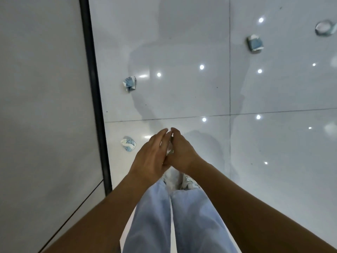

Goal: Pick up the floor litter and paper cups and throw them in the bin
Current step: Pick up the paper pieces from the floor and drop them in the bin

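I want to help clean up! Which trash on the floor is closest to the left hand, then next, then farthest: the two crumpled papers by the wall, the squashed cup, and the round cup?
From the left hand:
1. Near paper, just left of it by the wall.
2. Far paper, farther up along the wall.
3. Squashed cup, far off to the right.
4. Round cup, at the top right edge.

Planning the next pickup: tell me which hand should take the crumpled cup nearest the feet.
Left, probably. The nearest crumpled cup lies on the floor just left of the left hand, by the wall. The right hand is farther away and seems to hold a scrap.
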Available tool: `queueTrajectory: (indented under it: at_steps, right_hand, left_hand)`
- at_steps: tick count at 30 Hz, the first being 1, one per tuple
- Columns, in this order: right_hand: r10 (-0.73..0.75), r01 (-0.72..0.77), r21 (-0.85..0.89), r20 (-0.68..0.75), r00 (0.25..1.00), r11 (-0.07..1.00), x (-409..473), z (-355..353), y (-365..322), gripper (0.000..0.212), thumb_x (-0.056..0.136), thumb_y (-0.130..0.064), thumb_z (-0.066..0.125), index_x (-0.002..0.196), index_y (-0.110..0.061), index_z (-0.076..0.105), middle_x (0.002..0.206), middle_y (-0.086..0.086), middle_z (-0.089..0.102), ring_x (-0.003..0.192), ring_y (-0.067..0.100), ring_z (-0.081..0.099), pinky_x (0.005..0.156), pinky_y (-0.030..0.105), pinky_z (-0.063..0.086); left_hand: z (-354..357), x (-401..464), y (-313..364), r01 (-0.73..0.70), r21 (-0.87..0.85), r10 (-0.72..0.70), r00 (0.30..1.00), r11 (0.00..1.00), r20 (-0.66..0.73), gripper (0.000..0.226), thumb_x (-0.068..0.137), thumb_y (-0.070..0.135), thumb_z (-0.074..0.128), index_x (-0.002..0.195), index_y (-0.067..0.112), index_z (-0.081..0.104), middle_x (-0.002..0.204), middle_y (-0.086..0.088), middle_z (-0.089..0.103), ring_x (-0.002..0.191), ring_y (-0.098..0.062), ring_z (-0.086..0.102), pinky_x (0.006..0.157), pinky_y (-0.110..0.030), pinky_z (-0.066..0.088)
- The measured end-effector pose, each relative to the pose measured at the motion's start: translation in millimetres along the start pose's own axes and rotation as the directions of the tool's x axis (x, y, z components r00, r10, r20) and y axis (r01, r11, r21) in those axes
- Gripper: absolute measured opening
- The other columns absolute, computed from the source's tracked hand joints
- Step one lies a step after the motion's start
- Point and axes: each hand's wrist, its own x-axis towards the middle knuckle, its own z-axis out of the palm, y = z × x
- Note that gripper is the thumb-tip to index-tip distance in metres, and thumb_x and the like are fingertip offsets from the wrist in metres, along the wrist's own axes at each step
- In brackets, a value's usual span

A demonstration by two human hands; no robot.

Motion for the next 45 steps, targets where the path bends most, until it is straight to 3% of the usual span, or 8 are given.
queueTrajectory:
  at_steps: [9, 17, 23, 26, 30, 33, 37, 45]
  right_hand:
    - [-0.047, 0.051, -0.085, 0.05, 0.998, 0.995, 6, 35, -11, 0.095, 0.074, -0.023, 0.08, 0.15, -0.018, 0.023, 0.135, 0.005, 0.05, 0.121, 0.022, 0.052, 0.1, 0.031, 0.044]
    - [-0.034, 0.039, -0.378, 0.021, 0.999, 0.925, 51, 83, 15, 0.069, 0.085, -0.021, 0.067, 0.144, -0.018, 0.031, 0.133, 0.007, 0.05, 0.119, 0.024, 0.051, 0.094, 0.035, 0.045]
    - [-0.073, 0.134, -0.609, 0.124, 0.99, 0.782, 128, 141, 42, 0.058, 0.087, -0.014, 0.06, 0.14, -0.014, 0.035, 0.131, 0.01, 0.045, 0.12, 0.027, 0.045, 0.091, 0.04, 0.049]
    - [-0.126, 0.202, -0.692, 0.16, 0.979, 0.693, 173, 174, 56, 0.062, 0.086, -0.012, 0.06, 0.141, -0.014, 0.032, 0.138, 0.012, 0.038, 0.126, 0.029, 0.038, 0.093, 0.039, 0.047]
    - [-0.307, 0.334, -0.757, 0.184, 0.934, 0.562, 228, 209, 68, 0.077, 0.081, -0.006, 0.062, 0.147, -0.017, 0.023, 0.152, 0.016, 0.02, 0.136, 0.036, 0.024, 0.106, 0.044, 0.037]
    - [-0.328, 0.409, -0.773, 0.272, 0.905, 0.485, 253, 232, 76, 0.087, 0.083, -0.007, 0.062, 0.152, -0.022, 0.011, 0.159, 0.014, 0.004, 0.144, 0.037, 0.008, 0.115, 0.046, 0.023]
    - [-0.404, 0.468, -0.822, 0.327, 0.854, 0.325, 264, 244, 85, 0.086, 0.081, -0.012, 0.068, 0.15, -0.018, 0.017, 0.156, 0.015, 0.014, 0.138, 0.035, 0.021, 0.11, 0.042, 0.03]
    - [-0.419, 0.451, -0.753, 0.256, 0.871, 0.478, 235, 209, 71, 0.079, 0.086, -0.009, 0.063, 0.151, -0.013, 0.018, 0.146, 0.008, 0.033, 0.126, 0.026, 0.04, 0.097, 0.035, 0.043]
  left_hand:
    - [13, -36, -40, 0.218, -0.057, -0.223, 0.968, 0.974, -0.113, 0.084, 0.073, 0.021, 0.077, 0.143, 0.007, 0.034, 0.148, -0.009, 0.036, 0.134, -0.023, 0.04, 0.102, -0.03, 0.041]
    - [53, -68, -106, 0.558, -0.149, -0.577, 0.801, 0.816, -0.161, 0.084, 0.065, 0.031, 0.085, 0.13, 0.006, 0.038, 0.131, -0.009, 0.043, 0.118, -0.026, 0.048, 0.089, -0.038, 0.05]
    - [112, -71, -171, 0.613, -0.315, -0.682, 0.702, 0.725, -0.204, 0.079, 0.061, 0.021, 0.087, 0.123, 0.008, 0.041, 0.121, -0.007, 0.046, 0.11, -0.025, 0.048, 0.077, -0.03, 0.045]
    - [147, -62, -204, 0.631, -0.364, -0.718, 0.668, 0.685, -0.194, 0.08, 0.061, 0.02, 0.088, 0.125, 0.006, 0.042, 0.121, -0.01, 0.047, 0.111, -0.026, 0.049, 0.081, -0.028, 0.044]
    - [182, -50, -229, 0.646, -0.373, -0.734, 0.657, 0.666, -0.172, 0.09, 0.064, 0.021, 0.086, 0.138, 0.006, 0.037, 0.131, -0.011, 0.044, 0.12, -0.026, 0.045, 0.092, -0.033, 0.044]
    - [196, -47, -234, 0.672, -0.346, -0.749, 0.638, 0.655, -0.18, 0.08, 0.066, 0.022, 0.085, 0.133, 0.006, 0.043, 0.127, -0.011, 0.045, 0.116, -0.027, 0.047, 0.09, -0.033, 0.045]
    - [201, -39, -240, 0.715, -0.286, -0.768, 0.619, 0.638, -0.165, 0.072, 0.07, 0.03, 0.081, 0.128, 0.009, 0.043, 0.122, -0.008, 0.046, 0.112, -0.024, 0.047, 0.084, -0.031, 0.044]
    - [168, -25, -228, 0.746, -0.283, -0.797, 0.585, 0.602, -0.153, 0.07, 0.07, 0.032, 0.081, 0.121, 0.003, 0.044, 0.123, -0.014, 0.047, 0.117, -0.028, 0.044, 0.094, -0.036, 0.042]
